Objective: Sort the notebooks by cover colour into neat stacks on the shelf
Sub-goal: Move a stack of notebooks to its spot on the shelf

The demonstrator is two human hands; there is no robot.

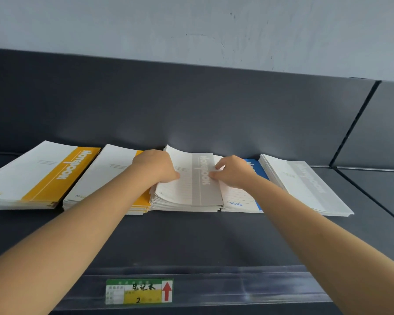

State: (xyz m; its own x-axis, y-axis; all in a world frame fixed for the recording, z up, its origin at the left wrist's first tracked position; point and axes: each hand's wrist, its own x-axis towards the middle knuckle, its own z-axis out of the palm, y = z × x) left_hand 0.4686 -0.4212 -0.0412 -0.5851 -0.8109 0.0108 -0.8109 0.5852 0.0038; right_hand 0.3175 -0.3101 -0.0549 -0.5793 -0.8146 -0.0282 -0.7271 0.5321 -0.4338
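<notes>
Several stacks of white notebooks lie in a row at the back of a dark shelf (191, 235). Two stacks with yellow bands (62, 176) (105, 178) lie on the left. In the middle sits a grey-banded stack (203, 189) whose top notebook bows upward at its far end. My left hand (156, 165) rests on that stack's left edge and my right hand (233, 170) presses its right edge, fingers on the top cover. A blue-banded stack (239, 198) lies partly under my right hand, and another grey-banded stack (305, 185) lies at the right.
The dark back panel (191, 105) rises right behind the notebooks. A clear price rail with a green and yellow label (139, 291) runs along the front edge. A seam (350, 130) divides off the neighbouring shelf section on the right.
</notes>
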